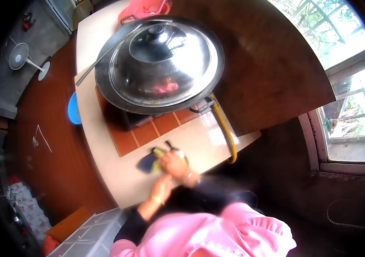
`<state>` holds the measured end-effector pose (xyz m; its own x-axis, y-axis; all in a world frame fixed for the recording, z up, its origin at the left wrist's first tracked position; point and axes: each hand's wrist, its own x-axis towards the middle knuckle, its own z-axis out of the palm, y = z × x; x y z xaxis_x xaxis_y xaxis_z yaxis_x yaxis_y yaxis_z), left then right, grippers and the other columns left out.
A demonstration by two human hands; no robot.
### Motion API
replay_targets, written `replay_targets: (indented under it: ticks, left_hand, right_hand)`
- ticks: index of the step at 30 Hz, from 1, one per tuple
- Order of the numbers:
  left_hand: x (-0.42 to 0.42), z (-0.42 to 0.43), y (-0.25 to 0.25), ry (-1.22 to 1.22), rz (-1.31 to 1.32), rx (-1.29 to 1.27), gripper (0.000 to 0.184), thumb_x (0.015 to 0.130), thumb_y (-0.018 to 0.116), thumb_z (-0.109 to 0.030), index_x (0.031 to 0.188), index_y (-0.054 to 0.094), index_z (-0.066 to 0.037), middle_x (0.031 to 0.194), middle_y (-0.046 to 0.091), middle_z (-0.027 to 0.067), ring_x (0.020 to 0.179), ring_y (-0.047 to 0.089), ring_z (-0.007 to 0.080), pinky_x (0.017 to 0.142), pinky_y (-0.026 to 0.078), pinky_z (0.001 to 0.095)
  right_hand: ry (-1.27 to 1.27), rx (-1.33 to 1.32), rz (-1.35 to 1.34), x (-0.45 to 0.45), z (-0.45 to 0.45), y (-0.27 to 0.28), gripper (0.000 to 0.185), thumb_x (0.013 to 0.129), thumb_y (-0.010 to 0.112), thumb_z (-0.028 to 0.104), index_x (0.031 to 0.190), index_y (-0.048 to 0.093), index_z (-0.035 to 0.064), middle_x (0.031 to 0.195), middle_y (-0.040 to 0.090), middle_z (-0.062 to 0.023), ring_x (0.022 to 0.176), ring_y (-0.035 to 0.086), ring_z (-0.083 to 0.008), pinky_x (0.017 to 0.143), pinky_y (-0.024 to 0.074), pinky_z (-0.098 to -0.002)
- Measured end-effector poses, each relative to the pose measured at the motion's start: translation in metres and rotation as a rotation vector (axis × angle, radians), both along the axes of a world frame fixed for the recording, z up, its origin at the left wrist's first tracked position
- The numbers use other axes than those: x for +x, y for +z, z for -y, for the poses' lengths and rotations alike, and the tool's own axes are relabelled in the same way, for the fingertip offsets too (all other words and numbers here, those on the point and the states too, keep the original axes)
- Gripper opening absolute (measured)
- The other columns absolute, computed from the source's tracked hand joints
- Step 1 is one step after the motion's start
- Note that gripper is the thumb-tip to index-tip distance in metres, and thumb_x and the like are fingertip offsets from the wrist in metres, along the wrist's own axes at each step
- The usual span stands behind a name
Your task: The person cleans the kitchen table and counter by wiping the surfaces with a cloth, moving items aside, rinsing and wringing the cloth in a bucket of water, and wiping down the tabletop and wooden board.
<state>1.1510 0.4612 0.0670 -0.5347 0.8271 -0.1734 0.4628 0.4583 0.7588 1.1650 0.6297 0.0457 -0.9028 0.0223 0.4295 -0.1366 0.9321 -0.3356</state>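
Observation:
My right hand (174, 164) is over the pale counter, its fingers closed around a soft-looking yellow-green and dark blue cloth (147, 163), whose exact kind is blurred. A short black object (168, 145) pokes out just beyond the fingers; what it belongs to is hidden. Close below the right hand is my left hand (162, 188), near the right wrist, with its fingers smeared by motion. Beyond both hands, a large dark wok (101, 81) sits on a stove, covered by a shiny domed metal lid (169, 64) with a dark knob.
Orange-brown tiles (153, 132) lie under the stove on the pale counter (109, 175). A yellow corrugated hose (225, 128) runs along the right side. A long metal utensil (105, 55) rests across the wok's left rim. A pink-red basket (148, 8) stands behind; a blue basin (74, 108) is left.

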Motion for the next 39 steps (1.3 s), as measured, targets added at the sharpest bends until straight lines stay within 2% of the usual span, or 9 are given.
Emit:
replay_targets:
  ticks: [8, 14, 18, 22, 28, 30, 34, 37, 39]
  left_hand:
    - [-0.009, 0.016, 0.003, 0.121, -0.039, 0.084, 0.029, 0.079, 0.062, -0.003, 0.107, 0.061, 0.002, 0.11, 0.063, 0.0201, 0.105, 0.06, 0.0352, 0.091, 0.048, 0.0404]
    - [-0.023, 0.028, 0.0, 0.14, -0.079, 0.165, 0.03, 0.077, 0.062, -0.001, 0.107, 0.06, 0.001, 0.11, 0.063, 0.0196, 0.104, 0.06, 0.0355, 0.091, 0.048, 0.04]
    - [-0.031, 0.045, 0.018, 0.261, 0.047, 0.097, 0.03, 0.078, 0.063, -0.002, 0.107, 0.06, 0.001, 0.112, 0.062, 0.0194, 0.104, 0.06, 0.0356, 0.092, 0.047, 0.0408]
    - [-0.019, 0.073, -0.012, 0.203, 0.012, -0.009, 0.03, 0.078, 0.062, -0.003, 0.108, 0.06, 0.001, 0.114, 0.062, 0.0193, 0.106, 0.059, 0.0353, 0.093, 0.046, 0.0409]
    - [-0.05, 0.011, 0.002, 0.103, -0.204, 0.168, 0.047, 0.085, 0.057, -0.008, 0.13, 0.047, 0.001, 0.139, 0.041, 0.0216, 0.128, 0.04, 0.0379, 0.106, 0.034, 0.0429]
    - [-0.073, -0.015, 0.003, 0.018, -0.374, 0.082, 0.047, 0.088, 0.054, -0.019, 0.131, 0.046, -0.001, 0.142, 0.037, 0.0205, 0.133, 0.032, 0.0384, 0.11, 0.025, 0.0479]
    - [-0.062, -0.018, -0.033, -0.135, -0.447, -0.095, 0.05, 0.085, 0.055, -0.025, 0.128, 0.049, 0.0, 0.142, 0.039, 0.0188, 0.135, 0.031, 0.0361, 0.112, 0.02, 0.0495]
    - [-0.062, -0.073, -0.039, -0.323, -0.315, 0.144, 0.056, 0.088, 0.051, -0.029, 0.136, 0.043, -0.003, 0.146, 0.034, 0.0164, 0.137, 0.028, 0.032, 0.114, 0.016, 0.0491]
    - [-0.072, -0.12, -0.044, -0.358, -0.368, 0.18, 0.058, 0.09, 0.049, -0.028, 0.141, 0.035, -0.004, 0.15, 0.029, 0.0129, 0.14, 0.024, 0.0294, 0.114, 0.016, 0.0488]
  right_hand:
    - [-0.72, 0.11, 0.159, 0.021, -0.108, 0.008, 0.033, 0.075, 0.063, 0.014, 0.104, 0.062, -0.0006, 0.121, 0.057, -0.0175, 0.107, 0.053, -0.0365, 0.089, 0.0438, -0.0456]
    - [-0.269, 0.092, 0.187, 0.02, -0.025, -0.009, 0.024, 0.074, 0.056, 0.002, 0.098, 0.061, 0.0025, 0.115, 0.058, -0.0185, 0.094, 0.057, -0.0327, 0.081, 0.0475, -0.0421]
    - [-0.984, -0.056, 0.117, -0.019, -0.152, 0.007, 0.025, 0.084, 0.06, 0.016, 0.103, 0.058, -0.0003, 0.13, 0.048, -0.0238, 0.11, 0.047, -0.0462, 0.094, 0.0397, -0.0507]
    - [-1.053, 0.184, 0.113, -0.056, -0.166, -0.006, 0.04, 0.082, 0.062, 0.029, 0.111, 0.059, 0.0016, 0.123, 0.054, -0.0196, 0.115, 0.046, -0.0439, 0.099, 0.0359, -0.0491]
    - [-0.427, 0.25, 0.181, -0.035, 0.013, 0.002, 0.032, 0.074, 0.057, 0.012, 0.102, 0.059, -0.0029, 0.088, 0.059, -0.0179, 0.081, 0.057, -0.0328, 0.075, 0.0468, -0.0438]
    - [-0.137, -0.488, 0.136, -0.017, 0.069, 0.004, 0.036, 0.076, 0.055, 0.012, 0.107, 0.059, -0.0043, 0.102, 0.061, -0.0229, 0.095, 0.059, -0.0356, 0.086, 0.0464, -0.0447]
    - [0.248, -0.186, 0.46, 0.027, 0.067, -0.009, 0.047, 0.077, 0.055, 0.018, 0.118, 0.057, -0.0059, 0.12, 0.057, -0.0275, 0.118, 0.05, -0.0426, 0.105, 0.0349, -0.0491]
    - [0.112, -0.131, 0.374, 0.026, -0.007, -0.01, 0.064, 0.078, 0.058, 0.026, 0.134, 0.044, -0.0007, 0.143, 0.035, -0.0248, 0.136, 0.027, -0.0416, 0.113, 0.0192, -0.0512]
    - [-0.045, 0.027, 0.314, 0.023, -0.075, -0.013, 0.054, 0.079, 0.059, 0.025, 0.128, 0.05, 0.0056, 0.139, 0.043, -0.0182, 0.127, 0.039, -0.0375, 0.107, 0.0267, -0.05]
